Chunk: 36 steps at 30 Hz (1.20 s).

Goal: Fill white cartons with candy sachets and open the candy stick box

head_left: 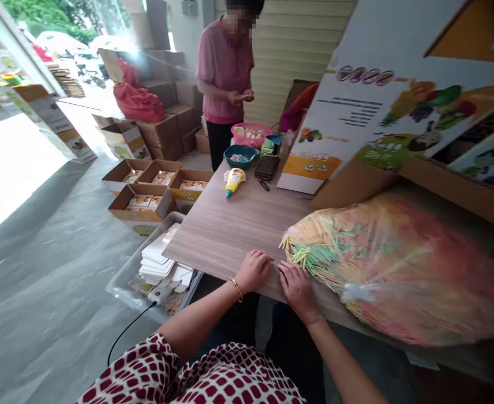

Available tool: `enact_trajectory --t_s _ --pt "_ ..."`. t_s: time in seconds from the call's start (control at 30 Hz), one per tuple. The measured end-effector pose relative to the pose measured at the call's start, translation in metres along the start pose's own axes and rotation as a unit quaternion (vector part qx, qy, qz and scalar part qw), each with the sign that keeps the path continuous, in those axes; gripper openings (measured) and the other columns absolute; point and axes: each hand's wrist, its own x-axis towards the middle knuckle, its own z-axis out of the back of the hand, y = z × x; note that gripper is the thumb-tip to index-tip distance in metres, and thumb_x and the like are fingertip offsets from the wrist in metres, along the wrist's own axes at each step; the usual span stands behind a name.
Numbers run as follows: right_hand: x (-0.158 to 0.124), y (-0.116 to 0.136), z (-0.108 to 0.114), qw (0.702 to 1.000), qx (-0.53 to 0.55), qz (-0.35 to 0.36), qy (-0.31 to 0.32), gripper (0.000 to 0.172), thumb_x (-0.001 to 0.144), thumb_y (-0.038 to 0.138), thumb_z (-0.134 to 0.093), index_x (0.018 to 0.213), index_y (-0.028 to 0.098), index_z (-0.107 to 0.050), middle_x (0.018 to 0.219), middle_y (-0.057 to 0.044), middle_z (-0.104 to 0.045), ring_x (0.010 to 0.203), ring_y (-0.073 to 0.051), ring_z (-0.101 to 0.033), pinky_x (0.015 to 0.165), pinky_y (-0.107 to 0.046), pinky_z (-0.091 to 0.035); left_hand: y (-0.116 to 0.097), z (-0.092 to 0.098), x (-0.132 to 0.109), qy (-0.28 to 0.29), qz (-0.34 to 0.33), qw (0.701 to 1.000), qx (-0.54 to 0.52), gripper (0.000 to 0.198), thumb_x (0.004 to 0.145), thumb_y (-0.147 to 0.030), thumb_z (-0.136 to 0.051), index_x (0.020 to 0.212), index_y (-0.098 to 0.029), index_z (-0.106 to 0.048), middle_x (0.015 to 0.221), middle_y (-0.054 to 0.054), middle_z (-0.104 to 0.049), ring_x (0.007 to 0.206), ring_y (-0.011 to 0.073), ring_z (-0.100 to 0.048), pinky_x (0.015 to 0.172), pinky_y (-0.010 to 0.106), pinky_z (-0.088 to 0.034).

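Note:
My left hand [253,272], with a gold bracelet at the wrist, rests on the near edge of a wood-grain table [222,235]. Its fingers lie on the tabletop and hold nothing. Close beside it, my right hand [298,287] also rests on the edge, fingers stretched out and apart, with nothing in them. Just to the right of that hand lies a big clear plastic bag [382,264] full of thin yellow, green and reddish sticks, some poking out of its open end. Farther back on the table is a yellow bottle [234,182] with a blue tip.
At the far end stand a teal bowl [241,157], a pink basket [251,133] and a dark patterned pouch [267,167]. A person in pink [225,73] stands there. Large printed cartons [356,101] rise at right. Left below are a plastic bin [124,286] and open boxes [140,203].

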Motion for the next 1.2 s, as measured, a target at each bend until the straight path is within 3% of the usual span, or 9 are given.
enact_trajectory --t_s 0.3,0.53,0.63,0.73,0.8,0.9,1.0,1.07,1.2 --pt "0.001 -0.002 -0.005 0.999 0.023 0.034 -0.018 0.025 0.1 0.023 -0.055 0.121 0.016 -0.066 0.123 -0.011 -0.072 0.124 -0.031 -0.06 0.112 -0.052 -0.039 -0.027 0.022 -0.03 -0.095 0.018 0.995 -0.03 0.027 0.105 -0.034 -0.045 0.094 -0.019 -0.064 0.085 0.006 -0.069 0.083 0.0186 -0.063 0.081 0.035 -0.05" --pt "0.044 0.036 -0.003 0.994 0.107 0.023 -0.028 0.027 0.101 0.024 -0.054 0.125 0.018 -0.065 0.13 -0.012 -0.068 0.132 -0.032 -0.056 0.111 -0.053 -0.042 -0.013 0.06 -0.07 -0.18 0.017 0.983 -0.034 0.027 0.102 -0.034 -0.046 0.085 -0.02 -0.061 0.07 0.004 -0.062 0.069 0.0171 -0.056 0.075 0.036 -0.048" --pt "0.07 0.059 -0.008 0.989 0.145 0.03 -0.023 0.028 0.102 0.025 -0.052 0.125 0.018 -0.064 0.13 -0.013 -0.068 0.132 -0.031 -0.056 0.112 -0.053 -0.041 -0.003 0.077 -0.083 -0.258 0.045 0.965 -0.027 0.028 0.102 -0.035 -0.045 0.079 -0.022 -0.055 0.07 0.004 -0.058 0.071 0.0178 -0.054 0.077 0.037 -0.047" --pt "0.091 0.078 -0.017 0.984 0.17 0.05 -0.011 0.028 0.102 0.025 -0.05 0.125 0.018 -0.064 0.13 -0.013 -0.068 0.132 -0.03 -0.057 0.111 -0.053 -0.042 0.026 0.104 -0.095 -0.407 0.133 0.904 -0.013 0.028 0.105 -0.038 -0.041 0.083 -0.023 -0.051 0.078 0.005 -0.057 0.079 0.0188 -0.055 0.081 0.037 -0.048" --pt "0.101 0.089 -0.024 0.981 0.185 0.064 -0.005 0.028 0.102 0.026 -0.05 0.126 0.018 -0.064 0.13 -0.013 -0.068 0.132 -0.03 -0.056 0.111 -0.052 -0.043 0.063 0.132 -0.108 -0.521 0.217 0.826 -0.004 0.028 0.106 -0.042 -0.038 0.089 -0.022 -0.05 0.086 0.006 -0.057 0.085 0.0183 -0.057 0.085 0.035 -0.049" --pt "0.113 0.105 -0.033 0.976 0.205 0.08 0.004 0.029 0.102 0.026 -0.049 0.127 0.018 -0.063 0.13 -0.014 -0.067 0.133 -0.03 -0.056 0.111 -0.052 -0.043 0.132 0.181 -0.145 -0.658 0.346 0.669 -0.014 0.023 0.106 -0.04 -0.037 0.098 -0.021 -0.047 0.101 0.008 -0.06 0.093 0.0161 -0.06 0.091 0.031 -0.049" --pt "0.121 0.125 -0.038 0.968 0.233 0.092 0.018 0.03 0.103 0.026 -0.047 0.127 0.018 -0.063 0.13 -0.015 -0.067 0.131 -0.029 -0.057 0.111 -0.052 -0.045 0.192 0.221 -0.201 -0.695 0.428 0.578 -0.015 0.016 0.106 -0.03 -0.034 0.102 -0.018 -0.045 0.108 0.011 -0.06 0.091 0.0135 -0.06 0.089 0.026 -0.048" --pt "0.123 0.144 -0.04 0.959 0.26 0.107 0.038 0.03 0.103 0.025 -0.047 0.127 0.018 -0.063 0.129 -0.015 -0.067 0.129 -0.028 -0.059 0.11 -0.051 -0.047 0.216 0.233 -0.238 -0.673 0.484 0.558 -0.013 0.013 0.105 -0.026 -0.036 0.103 -0.018 -0.047 0.106 0.008 -0.062 0.088 0.0112 -0.061 0.086 0.022 -0.047" --pt "0.117 0.19 -0.047 0.921 0.332 0.169 0.117 0.03 0.103 0.023 -0.047 0.128 0.019 -0.063 0.128 -0.013 -0.068 0.124 -0.025 -0.061 0.108 -0.047 -0.049 0.233 0.222 -0.284 -0.606 0.539 0.583 -0.043 0.015 0.104 -0.027 -0.042 0.104 -0.018 -0.054 0.097 0.004 -0.065 0.08 0.0101 -0.061 0.083 0.022 -0.047"
